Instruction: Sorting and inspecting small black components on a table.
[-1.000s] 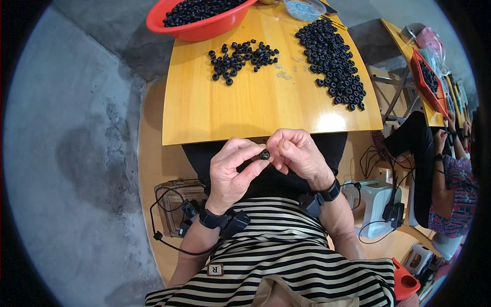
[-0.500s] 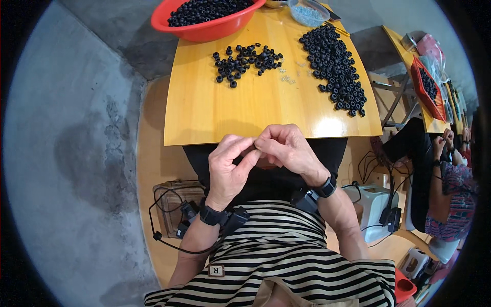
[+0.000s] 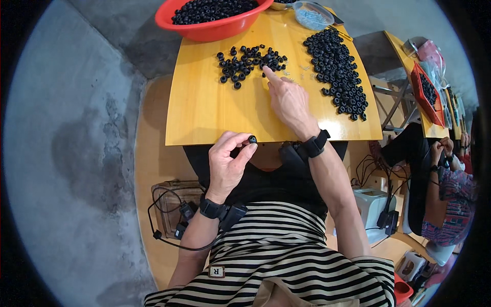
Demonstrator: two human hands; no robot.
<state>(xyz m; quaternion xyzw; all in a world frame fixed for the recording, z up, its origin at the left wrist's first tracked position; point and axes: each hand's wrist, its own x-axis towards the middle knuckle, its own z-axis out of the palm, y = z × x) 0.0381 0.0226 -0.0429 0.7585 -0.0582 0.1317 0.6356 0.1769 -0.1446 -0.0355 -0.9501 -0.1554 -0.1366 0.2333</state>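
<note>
Between the thumb and forefinger of my left hand [image 3: 228,161] is a small round black part [image 3: 252,139] with a hole in it, held just off the table's near edge. My right hand [image 3: 290,100] is stretched out over the table, forefinger extended and the other fingers bent beneath. Its fingertip is at the near edge of a loose scatter of black round parts [image 3: 238,69]; whether it touches one I cannot tell. Tiny clear pieces [image 3: 286,73] lie beside that scatter, close to the right hand. A denser spread of black ring-shaped parts [image 3: 337,71] covers the table's right side.
A red basin [image 3: 215,31] full of black parts stands at the far left of the yellow table [image 3: 199,112]. At the far right is a clear tub [image 3: 313,18] of small pale-blue pieces. A co-worker [image 3: 445,199] sits at another table with a red basket [image 3: 428,94].
My hands were together at the table edge and have parted. The right hand has moved forward over the table to the scattered parts. My left stays near the edge, the black part now visible.
</note>
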